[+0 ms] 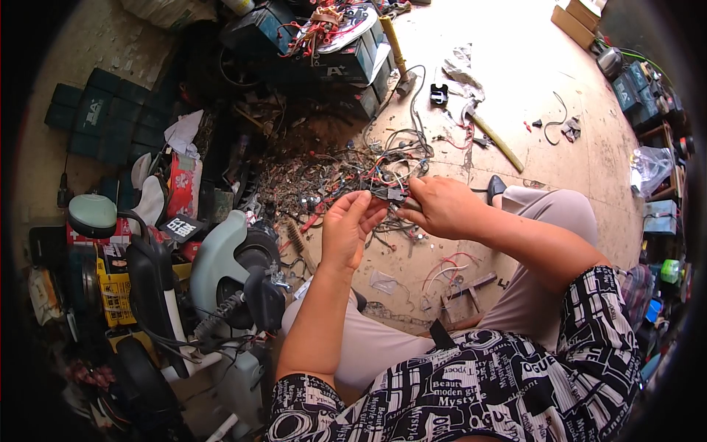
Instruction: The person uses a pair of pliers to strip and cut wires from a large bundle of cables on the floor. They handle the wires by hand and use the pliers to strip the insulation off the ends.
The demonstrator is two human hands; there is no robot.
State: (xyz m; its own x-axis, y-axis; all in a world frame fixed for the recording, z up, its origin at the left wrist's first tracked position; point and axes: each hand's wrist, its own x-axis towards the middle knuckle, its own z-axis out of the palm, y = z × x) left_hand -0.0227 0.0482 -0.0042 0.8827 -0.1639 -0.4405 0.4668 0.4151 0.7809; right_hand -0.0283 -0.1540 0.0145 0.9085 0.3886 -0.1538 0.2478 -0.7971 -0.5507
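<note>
In front of me my two hands come together above a heap of scrap wire and small parts. My right hand (448, 208) is closed around a tool with a grey metal head that looks like pliers (395, 195), its head turned toward the left hand. My left hand (349, 230) is closed in a pinch, thumb against fingers, at a thin dark wire by the pliers' head. How far the jaws are apart is too small to tell. Just beyond the hands lie tangled cables (401, 144) in several colours.
A wooden-handled hammer (497, 140) lies on the floor ahead right, near a small black plastic piece (439, 94). Stacked dark batteries (346, 70) stand ahead, loose wires on top. A grey scooter-like body (221, 258) crowds the left. More batteries (637, 92) line the far right.
</note>
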